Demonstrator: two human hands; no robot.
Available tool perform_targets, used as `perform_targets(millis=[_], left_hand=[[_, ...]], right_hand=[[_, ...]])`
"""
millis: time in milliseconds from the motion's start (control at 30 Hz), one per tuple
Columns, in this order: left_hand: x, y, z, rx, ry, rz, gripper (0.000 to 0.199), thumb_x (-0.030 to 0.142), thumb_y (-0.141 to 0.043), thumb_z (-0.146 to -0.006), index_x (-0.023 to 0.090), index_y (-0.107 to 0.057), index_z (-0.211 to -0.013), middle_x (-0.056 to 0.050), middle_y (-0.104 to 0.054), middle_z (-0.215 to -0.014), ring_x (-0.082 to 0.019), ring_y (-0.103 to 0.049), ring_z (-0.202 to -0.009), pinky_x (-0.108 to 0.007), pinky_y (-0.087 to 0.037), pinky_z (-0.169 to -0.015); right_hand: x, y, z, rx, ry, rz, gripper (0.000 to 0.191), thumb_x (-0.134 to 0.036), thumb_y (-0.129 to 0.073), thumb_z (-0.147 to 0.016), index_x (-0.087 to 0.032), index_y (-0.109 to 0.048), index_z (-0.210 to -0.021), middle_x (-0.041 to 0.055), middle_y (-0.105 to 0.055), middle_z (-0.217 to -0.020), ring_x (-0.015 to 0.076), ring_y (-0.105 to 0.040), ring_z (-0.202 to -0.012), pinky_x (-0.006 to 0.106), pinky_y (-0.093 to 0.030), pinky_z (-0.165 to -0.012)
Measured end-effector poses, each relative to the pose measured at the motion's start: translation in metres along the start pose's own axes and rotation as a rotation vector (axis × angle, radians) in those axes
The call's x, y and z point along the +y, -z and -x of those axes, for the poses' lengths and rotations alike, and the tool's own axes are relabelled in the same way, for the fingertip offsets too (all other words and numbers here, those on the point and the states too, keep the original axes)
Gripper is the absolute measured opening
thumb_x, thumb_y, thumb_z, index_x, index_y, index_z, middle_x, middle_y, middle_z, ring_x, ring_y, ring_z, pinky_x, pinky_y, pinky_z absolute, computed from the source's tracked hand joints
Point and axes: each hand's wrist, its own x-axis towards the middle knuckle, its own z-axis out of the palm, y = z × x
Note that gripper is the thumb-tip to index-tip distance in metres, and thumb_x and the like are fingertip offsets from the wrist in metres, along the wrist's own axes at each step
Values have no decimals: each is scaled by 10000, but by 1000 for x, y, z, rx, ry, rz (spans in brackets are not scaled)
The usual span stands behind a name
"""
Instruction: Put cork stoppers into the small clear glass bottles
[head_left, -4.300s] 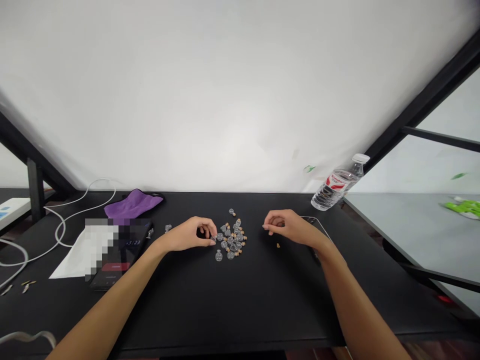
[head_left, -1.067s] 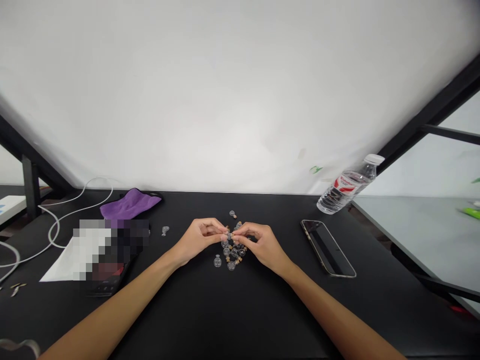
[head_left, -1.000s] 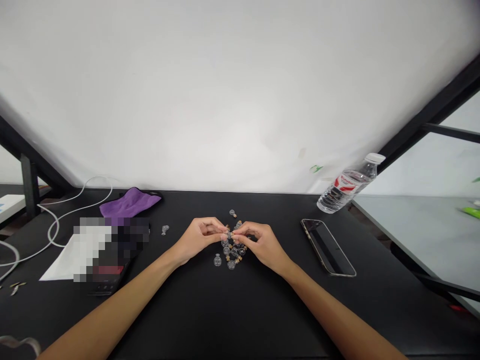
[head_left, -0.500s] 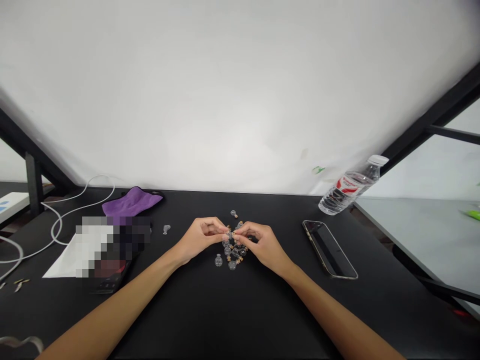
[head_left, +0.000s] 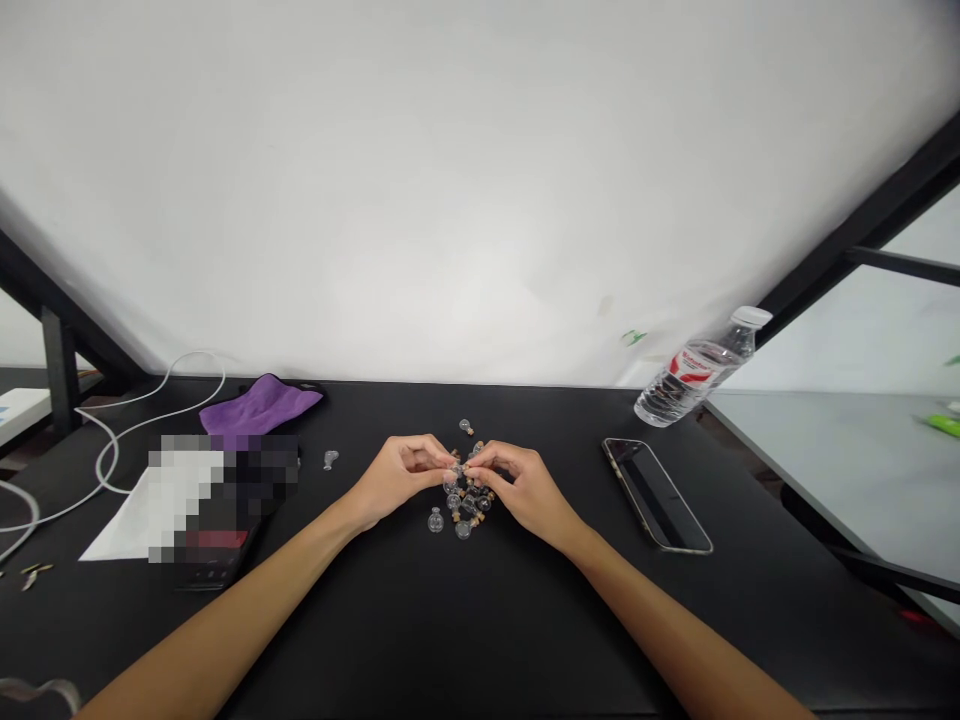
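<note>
Both my hands meet fingertip to fingertip above a small heap of tiny round glass bottles [head_left: 463,530], several of them with cork stoppers. My left hand [head_left: 409,472] pinches a small glass bottle [head_left: 458,470] between thumb and fingers. From the other side, my right hand [head_left: 519,490] is closed in a pinch at that bottle's end, apparently on its cork, mostly hidden by the fingertips. One bottle without a visible cork [head_left: 436,520] lies just in front of the heap. A corked bottle [head_left: 465,427] lies behind it, and an uncorked bottle [head_left: 330,459] rests farther left.
On the black table [head_left: 420,630], a phone [head_left: 660,495] lies at right, with a water bottle [head_left: 697,370] behind it. A purple cloth [head_left: 262,405], white paper [head_left: 142,520], a dark partly blurred object [head_left: 214,565] and a white cable [head_left: 109,440] occupy the left. A white wall rises behind.
The hands hold nearly the same pinch over the heap, with no clear movement of the fingers. The whole view has shifted slightly.
</note>
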Motion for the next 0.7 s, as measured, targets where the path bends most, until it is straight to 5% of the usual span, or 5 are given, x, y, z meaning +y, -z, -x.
perform_targets(millis=[700], left_hand=[[-3,1,-1,7,-5,-31,209,254,-876,-769,138,-726,-858,-59,-739,-949,-179,-716,-915,-315,-561,-886]], right_hand=[[-2,0,0,5,-28,-3,169,-359,-690,-953,-199,-716,-907,33,-722,-866,196,-671,-811,306,-523,-756]])
